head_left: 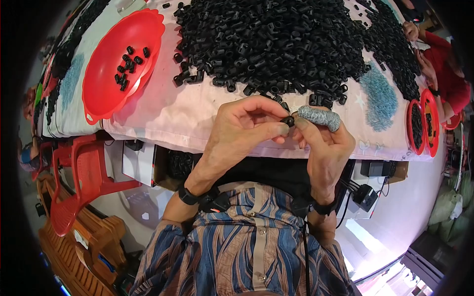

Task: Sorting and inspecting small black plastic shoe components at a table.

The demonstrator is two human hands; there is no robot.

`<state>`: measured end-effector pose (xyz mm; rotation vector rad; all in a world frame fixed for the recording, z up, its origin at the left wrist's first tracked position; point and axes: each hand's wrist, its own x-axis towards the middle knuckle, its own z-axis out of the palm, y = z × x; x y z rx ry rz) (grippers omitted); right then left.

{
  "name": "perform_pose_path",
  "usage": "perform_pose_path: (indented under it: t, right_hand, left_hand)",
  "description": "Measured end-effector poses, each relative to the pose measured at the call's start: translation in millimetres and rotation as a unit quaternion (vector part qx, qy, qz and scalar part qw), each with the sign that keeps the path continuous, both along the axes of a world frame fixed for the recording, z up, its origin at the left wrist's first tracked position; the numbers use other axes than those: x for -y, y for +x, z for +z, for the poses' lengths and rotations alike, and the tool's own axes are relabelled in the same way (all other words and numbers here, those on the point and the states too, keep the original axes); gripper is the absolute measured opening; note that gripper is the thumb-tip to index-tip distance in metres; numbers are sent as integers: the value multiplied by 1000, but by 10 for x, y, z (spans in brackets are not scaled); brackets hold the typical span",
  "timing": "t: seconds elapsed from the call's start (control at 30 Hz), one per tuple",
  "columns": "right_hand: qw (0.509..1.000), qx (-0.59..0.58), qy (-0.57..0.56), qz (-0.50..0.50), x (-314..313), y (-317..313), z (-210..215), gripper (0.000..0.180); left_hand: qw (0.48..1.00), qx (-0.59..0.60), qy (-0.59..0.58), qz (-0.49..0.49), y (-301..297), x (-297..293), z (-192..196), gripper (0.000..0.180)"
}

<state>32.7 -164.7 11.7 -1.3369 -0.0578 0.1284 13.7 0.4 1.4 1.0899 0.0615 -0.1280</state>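
Just past the table's near edge, my two hands meet in front of my chest. My left hand (237, 128) pinches a small black plastic part, which looks like a cord lock (288, 120), between thumb and forefinger. Close against its right side, my right hand (328, 143) is closed in a pinch; whatever is between those fingertips is hidden. A grey knitted finger sleeve (320, 117) covers the right forefinger. Beyond my fingers spreads a large heap of loose black plastic parts (271, 44), its near edge almost touching them.
A red scalloped bowl (98, 89) at left holds several black cord locks. Bluish piles of fine small pieces (379, 96) lie at both sides. At far right a co-worker in a red sleeve (447, 74) sits by red trays (415, 128). A red plastic chair (84, 172) stands lower left.
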Motion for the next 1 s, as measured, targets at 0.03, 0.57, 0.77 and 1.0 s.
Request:
perform_pose_path:
  t: [0.03, 0.57, 0.77, 1.0]
  right_hand:
    - [1000, 8, -7, -10, -16, -17, 14, 12]
    - [816, 378, -426, -101, 82, 435, -137, 16]
    - [781, 386, -484, -79, 27, 507, -162, 13]
    - [850, 312, -422, -35, 142, 372, -99, 25]
  left_hand:
    - [1000, -3, -6, 5, 1, 12, -4, 21]
    - [998, 20, 39, 43, -25, -73, -23, 27]
    - [998, 20, 30, 57, -18, -69, -11, 26]
    - [999, 18, 8, 48, -21, -87, -51, 22]
